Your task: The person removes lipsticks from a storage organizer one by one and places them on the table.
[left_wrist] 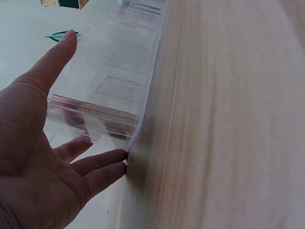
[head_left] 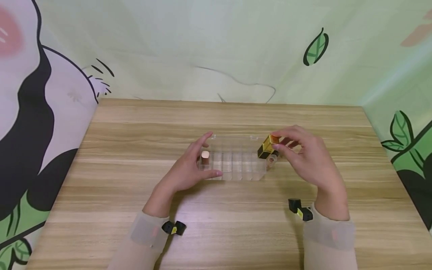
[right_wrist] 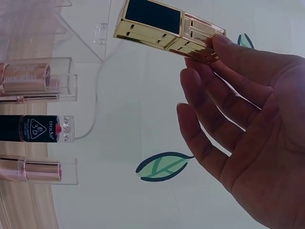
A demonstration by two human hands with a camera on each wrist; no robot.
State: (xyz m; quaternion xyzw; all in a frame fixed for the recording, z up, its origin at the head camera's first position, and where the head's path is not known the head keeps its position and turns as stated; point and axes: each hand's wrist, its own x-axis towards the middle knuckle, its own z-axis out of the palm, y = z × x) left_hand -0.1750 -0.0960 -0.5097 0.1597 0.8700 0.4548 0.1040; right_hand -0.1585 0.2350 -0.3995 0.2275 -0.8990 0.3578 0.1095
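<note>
A clear plastic organizer (head_left: 236,175) with several compartments sits on the wooden table. My left hand (head_left: 187,167) grips its left end, thumb along the front and fingers toward the back. In its leftmost compartment stands a lipstick (head_left: 205,159) with a pale, shiny top. My right hand (head_left: 310,157) pinches a gold and black lipstick (head_left: 269,146), tilted above the organizer's right end. In the right wrist view, this lipstick (right_wrist: 167,27) lies between thumb and fingers, apart from the organizer.
Several other lipsticks stand beside the organizer's right end; the right wrist view shows a black one (right_wrist: 35,129), a rose-gold one (right_wrist: 38,170) and a pinkish one (right_wrist: 28,78) with clear tops. Behind the table (head_left: 236,217) hangs a printed cloth (head_left: 189,45).
</note>
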